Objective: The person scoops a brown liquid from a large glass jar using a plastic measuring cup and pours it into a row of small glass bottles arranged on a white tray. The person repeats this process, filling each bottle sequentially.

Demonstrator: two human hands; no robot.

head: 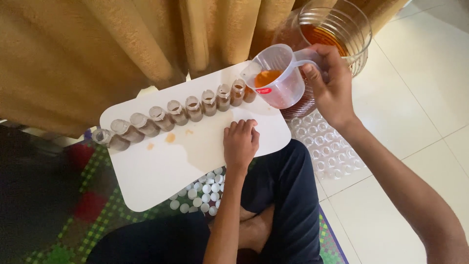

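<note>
At two o'clock from our left hand (240,143), resting flat with fingers together on the white board (161,166), our right hand (330,83) grips the measuring jug (276,76) by its handle; its spout tips toward the bottle row (181,111), which runs eight to two o'clock.

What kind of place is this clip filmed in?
Probably a home floor used as a small work spot: the person sits cross-legged on a patterned mat beside pale floor tiles, with a tan curtain behind and a white board across the lap.
</note>
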